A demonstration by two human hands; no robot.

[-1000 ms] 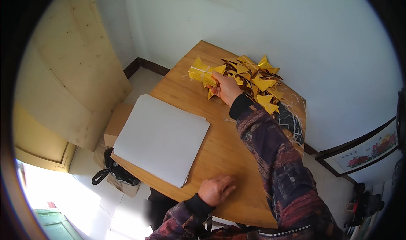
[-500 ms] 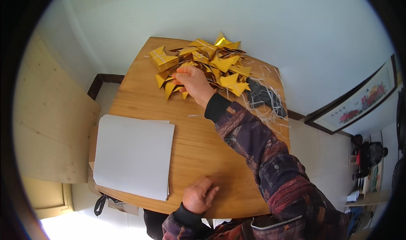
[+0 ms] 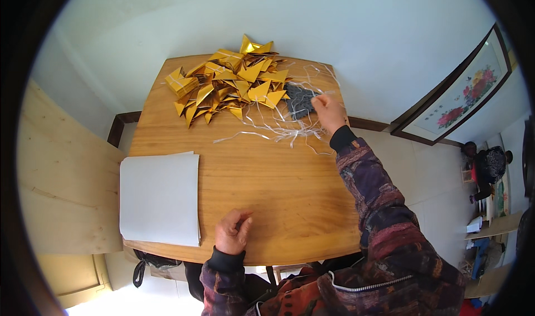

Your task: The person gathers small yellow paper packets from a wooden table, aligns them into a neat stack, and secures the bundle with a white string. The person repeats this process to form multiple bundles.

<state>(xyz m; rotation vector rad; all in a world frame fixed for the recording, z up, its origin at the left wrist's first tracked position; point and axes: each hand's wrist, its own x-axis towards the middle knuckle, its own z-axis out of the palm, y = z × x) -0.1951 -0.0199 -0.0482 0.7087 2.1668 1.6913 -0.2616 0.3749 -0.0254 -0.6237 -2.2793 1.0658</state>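
My right hand point(image 3: 330, 113) reaches to the far right of the wooden table, its fingers pinched together at the white plastic strings point(image 3: 295, 132). Those strings spread loosely over and in front of a dark grey cloth point(image 3: 301, 101), just left of the hand. Beside the cloth lies a heap of folded gold foil paper pieces point(image 3: 239, 84), some tied in bundles with white string. Close to the table's front edge, my left hand point(image 3: 232, 231) rests with its fingers curled in and nothing visible in them.
A stack of white sheets point(image 3: 159, 199) lies on the left of the wooden table point(image 3: 273, 176). A pale wooden board point(image 3: 69, 171) stands to the left. At the right, a framed flower picture point(image 3: 460, 93) leans by the wall, with another person point(image 3: 490, 168) farther off.
My right hand has moved from the gold foil pieces rightward to the strings by the cloth. A clump of strings now lies farther forward. The view has shifted; my left hand's fingers stay curled.
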